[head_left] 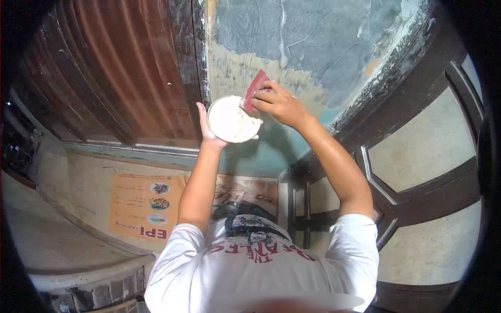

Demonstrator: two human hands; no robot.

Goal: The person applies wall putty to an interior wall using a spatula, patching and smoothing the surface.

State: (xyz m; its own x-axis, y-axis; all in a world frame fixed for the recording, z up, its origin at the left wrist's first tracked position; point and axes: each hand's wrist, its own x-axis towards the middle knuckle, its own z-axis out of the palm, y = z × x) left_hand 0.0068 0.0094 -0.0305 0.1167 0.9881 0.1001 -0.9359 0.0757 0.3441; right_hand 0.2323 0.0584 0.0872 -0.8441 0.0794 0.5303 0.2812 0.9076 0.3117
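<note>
My left hand point(209, 134) grips a round tub point(212, 109) from the left side and from underneath, its thumb standing up along the wall. White putty point(229, 121) fills the tub, with a rough scooped patch at the right. Between the fingers and thumb of my right hand point(283, 107) is a flat red putty spreader point(255, 87). The spreader's lower end touches the putty at the tub's right rim. Behind both hands stands a wall point(308, 36) with a grey-blue upper part; a beige, streaky smeared band point(237, 68) runs across it lower down.
Brown corrugated panelling point(120, 68) in a dark frame lies to the left of the wall. A dark wooden door point(417, 141) with pale panels is on the right. At the lower left hangs an orange poster point(138, 208) with food pictures.
</note>
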